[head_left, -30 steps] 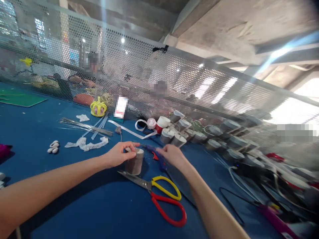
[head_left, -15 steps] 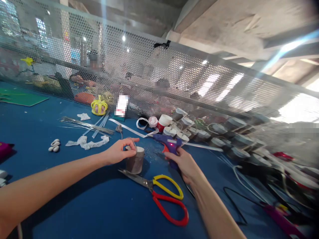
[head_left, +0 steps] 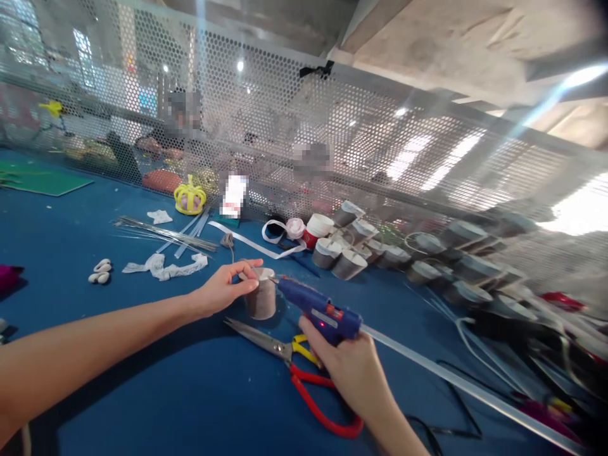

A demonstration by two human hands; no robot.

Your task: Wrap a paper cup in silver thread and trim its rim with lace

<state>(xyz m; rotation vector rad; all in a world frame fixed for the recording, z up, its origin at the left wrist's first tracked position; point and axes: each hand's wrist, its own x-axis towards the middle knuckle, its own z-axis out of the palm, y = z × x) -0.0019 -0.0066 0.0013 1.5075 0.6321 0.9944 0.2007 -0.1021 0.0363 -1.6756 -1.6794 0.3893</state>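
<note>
Left hand [head_left: 230, 289]: pinching cord [head_left: 233, 253] at the cup [head_left: 263, 304]
Right hand [head_left: 349, 358]: clutching the glue gun [head_left: 317, 309], pointing it left
Scissors [head_left: 280, 348]: just lying nearer

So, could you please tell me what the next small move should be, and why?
I would probably have the right hand gently squeeze the blue plastic glue gun, since its metal nozzle appears to be at the rim of the small grey cylindrical cup, where the left hand also has its fingertips.
</note>
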